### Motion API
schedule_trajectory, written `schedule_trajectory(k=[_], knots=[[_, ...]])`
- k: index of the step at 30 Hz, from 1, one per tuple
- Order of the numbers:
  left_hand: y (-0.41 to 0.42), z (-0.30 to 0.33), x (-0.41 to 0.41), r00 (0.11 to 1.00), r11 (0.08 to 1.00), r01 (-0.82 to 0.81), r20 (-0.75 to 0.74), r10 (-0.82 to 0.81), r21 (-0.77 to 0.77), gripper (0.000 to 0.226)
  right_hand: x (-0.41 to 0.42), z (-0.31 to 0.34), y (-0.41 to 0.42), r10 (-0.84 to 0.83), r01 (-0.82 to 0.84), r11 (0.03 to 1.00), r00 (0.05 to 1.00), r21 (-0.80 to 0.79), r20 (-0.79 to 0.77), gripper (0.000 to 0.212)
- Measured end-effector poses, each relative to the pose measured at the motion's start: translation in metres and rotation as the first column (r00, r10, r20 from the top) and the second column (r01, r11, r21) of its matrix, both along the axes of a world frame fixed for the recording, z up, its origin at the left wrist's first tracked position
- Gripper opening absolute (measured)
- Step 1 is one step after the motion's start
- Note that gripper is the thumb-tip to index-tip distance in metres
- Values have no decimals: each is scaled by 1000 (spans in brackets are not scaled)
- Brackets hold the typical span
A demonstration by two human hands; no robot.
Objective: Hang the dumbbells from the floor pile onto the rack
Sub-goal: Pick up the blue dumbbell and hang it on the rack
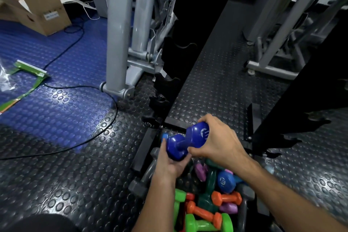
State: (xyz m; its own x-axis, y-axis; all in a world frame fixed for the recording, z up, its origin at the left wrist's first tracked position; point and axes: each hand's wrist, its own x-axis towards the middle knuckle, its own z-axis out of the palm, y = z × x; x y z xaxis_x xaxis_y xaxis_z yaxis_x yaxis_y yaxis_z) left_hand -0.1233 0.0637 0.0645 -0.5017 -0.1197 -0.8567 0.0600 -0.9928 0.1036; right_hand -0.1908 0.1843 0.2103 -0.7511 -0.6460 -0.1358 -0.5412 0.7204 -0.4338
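Dumbbell (185, 140), blue: left hand (170, 160) cups lower head, right hand (216, 140) grips upper. Pile (207, 199) below; black rack (190, 47) ahead; cable (79, 88), box (37, 9) left.

dumbbell pile (209, 201) before rack (190, 47), box (37, 7) far left

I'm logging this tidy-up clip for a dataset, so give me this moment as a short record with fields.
held item: dark blue dumbbell, above the pile
left hand: cups the dumbbell's near head from below
right hand: grips its far head
floor pile: green, orange, purple, blue and grey dumbbells
rack: black upright with cradles, those in view empty
floor: studded rubber mat
nearby: black cable, cardboard box
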Motion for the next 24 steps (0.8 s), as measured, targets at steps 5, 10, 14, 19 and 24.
schedule_trajectory(k=[5,10,14,19,24], knots=[[-49,14,-7,986,969,-154,-89,139,-193,63,15,-14,-10,-47,60,989,994,-132,99,78],[-94,33,-2,992,919,-116,-84,91,-377,53,36,-47,-32,-26,41,994,990,-101,140,92],[-127,48,-1,997,886,35,-50,-65,-462,41,48,-65,-55,-163,249,940,928,-232,336,74],[-154,65,2,995,882,49,-56,-85,-468,67,41,-75,-76,-172,502,788,736,-356,655,50],[-186,73,-7,993,886,89,-27,-114,-455,73,49,-88,-114,-56,719,560,529,-412,847,68]])
